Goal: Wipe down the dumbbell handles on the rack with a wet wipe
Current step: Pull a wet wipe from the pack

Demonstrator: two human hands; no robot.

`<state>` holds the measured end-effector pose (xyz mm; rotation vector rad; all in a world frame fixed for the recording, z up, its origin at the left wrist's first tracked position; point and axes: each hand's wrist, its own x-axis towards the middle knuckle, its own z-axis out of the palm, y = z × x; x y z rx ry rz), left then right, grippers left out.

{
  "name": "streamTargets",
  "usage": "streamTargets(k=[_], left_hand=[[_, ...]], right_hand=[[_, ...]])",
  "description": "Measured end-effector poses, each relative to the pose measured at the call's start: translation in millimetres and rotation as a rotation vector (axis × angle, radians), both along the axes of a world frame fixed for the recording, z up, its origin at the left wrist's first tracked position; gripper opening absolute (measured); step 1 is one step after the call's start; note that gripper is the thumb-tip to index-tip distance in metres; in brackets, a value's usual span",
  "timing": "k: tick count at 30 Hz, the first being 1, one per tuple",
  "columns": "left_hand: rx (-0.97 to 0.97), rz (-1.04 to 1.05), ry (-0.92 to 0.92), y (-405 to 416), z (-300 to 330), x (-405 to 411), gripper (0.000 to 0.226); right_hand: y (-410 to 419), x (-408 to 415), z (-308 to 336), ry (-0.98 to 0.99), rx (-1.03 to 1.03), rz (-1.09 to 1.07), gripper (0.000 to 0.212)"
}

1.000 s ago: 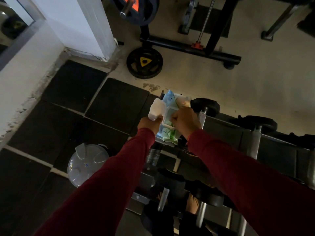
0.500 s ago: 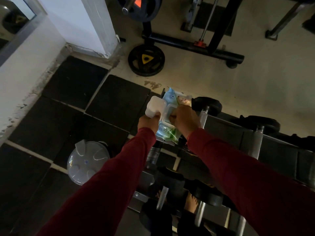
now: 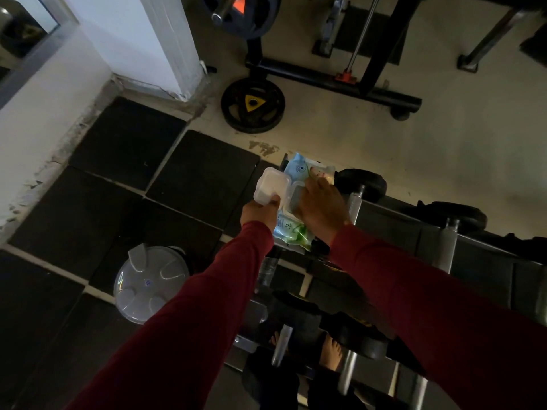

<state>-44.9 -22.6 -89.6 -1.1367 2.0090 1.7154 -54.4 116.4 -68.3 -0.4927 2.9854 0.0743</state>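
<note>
A blue and green wet wipe pack (image 3: 296, 229) lies on the top left corner of the dumbbell rack (image 3: 485, 270). My left hand (image 3: 260, 213) pinches the pack's white flip lid (image 3: 270, 186), which stands swung open to the left. My right hand (image 3: 321, 207) rests on the pack with its fingers at the opening; whether they pinch a wipe is hidden. Black dumbbells with metal handles (image 3: 353, 204) (image 3: 447, 244) lie on the rack's top tier to the right. More dumbbells (image 3: 281, 344) sit on the lower tier.
A round translucent lid or container (image 3: 151, 284) lies on the black floor mats at left. A weight plate (image 3: 253, 105) leans by a black machine frame (image 3: 334, 81) beyond the rack. A white wall and pillar (image 3: 165, 39) stand at upper left. Bare feet show under the rack.
The flip lid has swung further open to the left in my left hand. My right hand has moved up over the pack's opening.
</note>
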Motion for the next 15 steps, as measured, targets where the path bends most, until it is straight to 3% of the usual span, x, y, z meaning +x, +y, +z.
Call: streamTargets(k=[10,15], left_hand=[[-0.009,0.01,0.009,1.9,1.1,2.8,0.043],[-0.018,0.01,0.005,3.3,3.0,4.5,0.043]], right_hand=[[12.5,14.3,9.7,0.097,-0.182,-0.042,0.035],[13.8,12.5,5.1,0.028,-0.315,-0.054,0.023]])
